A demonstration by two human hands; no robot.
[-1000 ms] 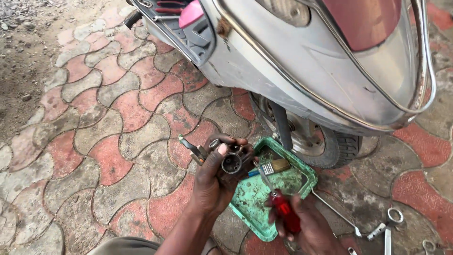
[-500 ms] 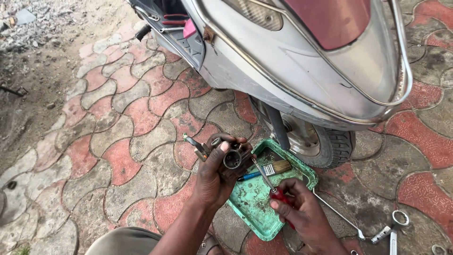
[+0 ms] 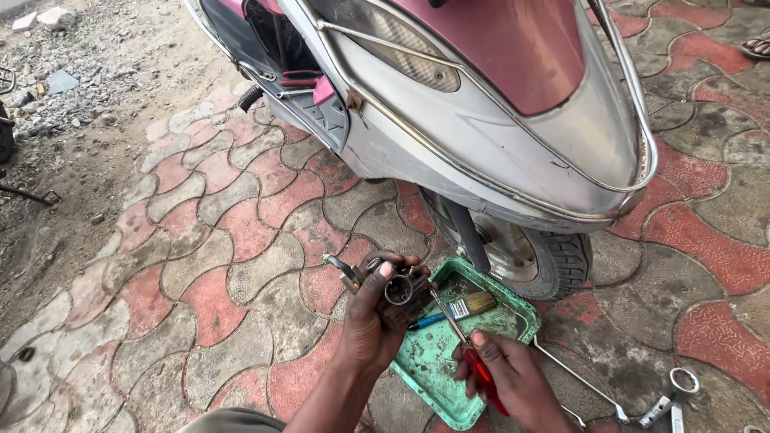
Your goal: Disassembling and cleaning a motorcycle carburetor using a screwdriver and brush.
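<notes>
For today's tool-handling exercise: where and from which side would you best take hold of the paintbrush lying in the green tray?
Probably grip the paintbrush by its blue handle, coming from the left-hand side: the handle points that way over the green tray rim, while the bristles lie inward toward the scooter's wheel.

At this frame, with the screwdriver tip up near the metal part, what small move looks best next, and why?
Probably seat the tip of the red-handled screwdriver in the round opening of the metal part. The left hand holds that part above the green tray, opening upward, and the right hand angles the shaft toward it, apparently just short.
</notes>
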